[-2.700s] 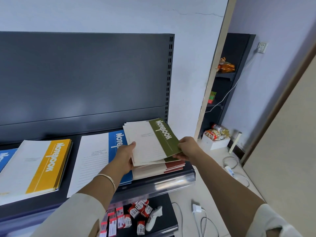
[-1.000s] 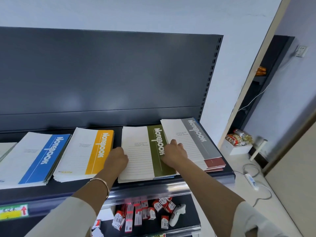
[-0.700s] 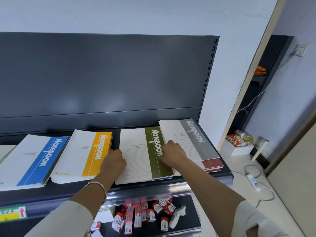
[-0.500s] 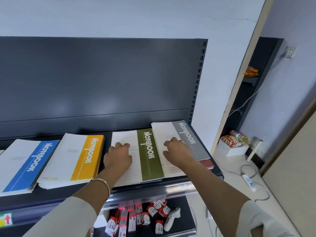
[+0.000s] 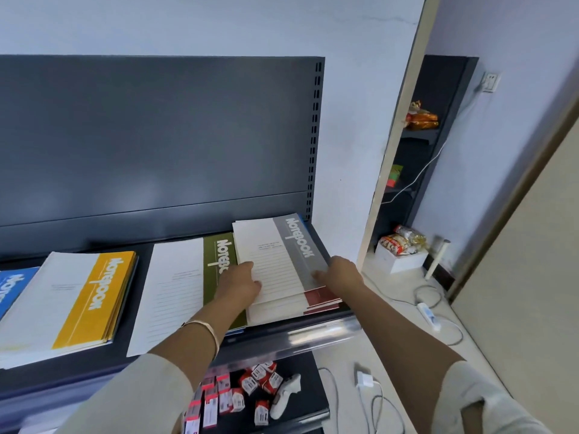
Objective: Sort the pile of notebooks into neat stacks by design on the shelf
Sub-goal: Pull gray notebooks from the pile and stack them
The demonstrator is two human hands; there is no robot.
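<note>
Notebook stacks lie in a row on the dark shelf (image 5: 275, 335): blue (image 5: 12, 286) at the far left, then yellow (image 5: 78, 296), then green (image 5: 185, 283). At the right end, a grey notebook (image 5: 282, 255) tops a pile with red notebooks (image 5: 319, 298) under it; the pile overlaps the green one's band. My left hand (image 5: 239, 285) rests on the grey notebook's left edge, with the index finger and thumb lying on the white page. My right hand (image 5: 340, 272) holds its right edge, thumb on the grey band and fingers hidden past the edge.
A dark back panel (image 5: 156, 145) rises behind the shelf. The lower shelf holds several small red-and-white boxes (image 5: 247, 389) and a white handheld device (image 5: 285, 394). Cables and a power strip (image 5: 427, 314) lie on the floor. A second rack with snack packs (image 5: 419, 119) stands at the right.
The green notebook went from my hands onto the shelf beside the yellow stack. Both hands then moved right from it onto the grey-topped pile. My view shifted right.
</note>
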